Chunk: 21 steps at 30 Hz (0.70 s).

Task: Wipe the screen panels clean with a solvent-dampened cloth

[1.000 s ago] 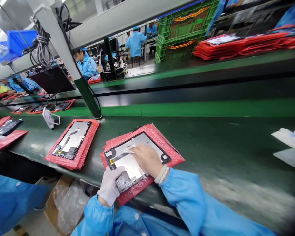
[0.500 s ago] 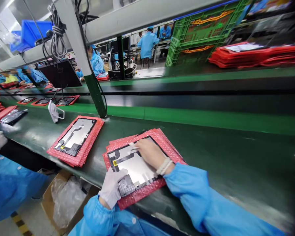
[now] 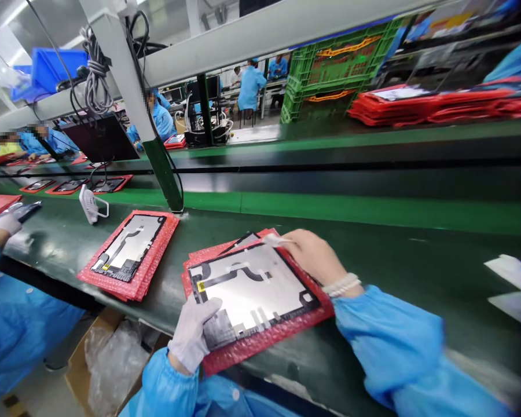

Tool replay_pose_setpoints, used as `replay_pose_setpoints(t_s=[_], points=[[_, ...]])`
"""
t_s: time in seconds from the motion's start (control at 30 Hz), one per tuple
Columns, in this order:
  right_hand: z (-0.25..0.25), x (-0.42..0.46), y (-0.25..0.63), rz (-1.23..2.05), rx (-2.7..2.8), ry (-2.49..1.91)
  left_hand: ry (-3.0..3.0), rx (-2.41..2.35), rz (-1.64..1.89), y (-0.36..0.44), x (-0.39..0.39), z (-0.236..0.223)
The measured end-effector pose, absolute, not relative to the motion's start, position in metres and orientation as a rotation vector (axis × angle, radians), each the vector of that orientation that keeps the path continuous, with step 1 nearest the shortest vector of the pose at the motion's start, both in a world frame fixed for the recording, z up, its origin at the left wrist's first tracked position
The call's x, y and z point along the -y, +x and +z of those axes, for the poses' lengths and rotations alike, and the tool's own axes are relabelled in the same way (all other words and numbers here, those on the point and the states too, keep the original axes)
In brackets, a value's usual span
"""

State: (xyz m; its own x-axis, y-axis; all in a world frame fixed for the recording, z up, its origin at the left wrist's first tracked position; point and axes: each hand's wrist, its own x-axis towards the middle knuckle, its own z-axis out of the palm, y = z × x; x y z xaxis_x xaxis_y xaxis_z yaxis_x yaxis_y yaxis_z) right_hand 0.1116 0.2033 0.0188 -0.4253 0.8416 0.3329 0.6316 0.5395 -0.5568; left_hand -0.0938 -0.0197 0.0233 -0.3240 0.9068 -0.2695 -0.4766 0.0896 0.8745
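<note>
A flat tablet screen panel point(image 3: 260, 289), silver with a black border and a dark flex cable, lies back side up on red bubble-wrap sleeves point(image 3: 238, 359). My left hand point(image 3: 193, 331), in a white glove, grips its lower left corner, thumb on top. My right hand point(image 3: 315, 255), bare with a beaded bracelet point(image 3: 342, 285), is at the panel's far edge. Its fingers pinch a small white cloth point(image 3: 274, 238). Part of another panel point(image 3: 243, 240) shows beneath, at the back.
To the left, a second panel point(image 3: 132, 246) rests on red sleeves beside a small white fan point(image 3: 91, 204). A co-worker's gloved hand point(image 3: 7, 223) is at the far left. A green post point(image 3: 167, 179) rises behind. White paper point(image 3: 514, 272) lies at right. Below stands a carton point(image 3: 80, 370).
My right hand has moved from the middle of the panel to its far edge with the cloth. My left hand keeps its hold on the corner. A co-worker's gloved hand has come in at left.
</note>
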Motion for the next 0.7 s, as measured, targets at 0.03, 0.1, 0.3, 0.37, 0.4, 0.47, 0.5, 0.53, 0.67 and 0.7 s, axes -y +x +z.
replay_pose_setpoints(t_s=[0.03, 0.1, 0.3, 0.37, 0.4, 0.47, 0.5, 0.53, 0.67, 0.7], points=[[0.025, -0.203, 0.123, 0.547, 1.989, -1.209, 0.705, -1.292, 1.532, -0.098, 0.02, 0.03], [0.035, -0.201, 0.143, 0.652, 1.588, -1.211, 1.075, -1.49, 1.543, -0.111, 0.018, 0.041], [0.037, -0.19, 0.17, 0.73, 1.225, -1.123, 2.15, -1.432, 1.281, -0.137, 0.01, 0.034], [0.028, -0.176, 0.165, 0.756, 1.345, -1.129, 2.578, -1.395, 0.995, -0.137, 0.013, 0.021], [0.023, -0.168, 0.16, 0.756, 1.443, -1.129, 2.635, -1.474, 0.915, -0.135, 0.017, 0.014], [0.01, -0.149, 0.146, 0.707, 1.731, -1.106, 2.486, -1.837, 0.974, -0.129, 0.026, 0.003], [0.003, -0.142, 0.139, 0.645, 1.895, -1.095, 2.281, -2.038, 1.099, -0.126, 0.03, -0.001], [-0.004, -0.137, 0.132, 0.553, 2.04, -1.101, 2.016, -2.146, 1.229, -0.122, 0.035, -0.003], [-0.02, -0.137, 0.106, 0.089, 2.303, -1.297, 1.211, -1.794, 1.294, -0.108, 0.054, -0.004], [-0.02, -0.136, 0.098, 0.009, 2.318, -1.343, 1.104, -1.709, 1.272, -0.106, 0.059, -0.004]])
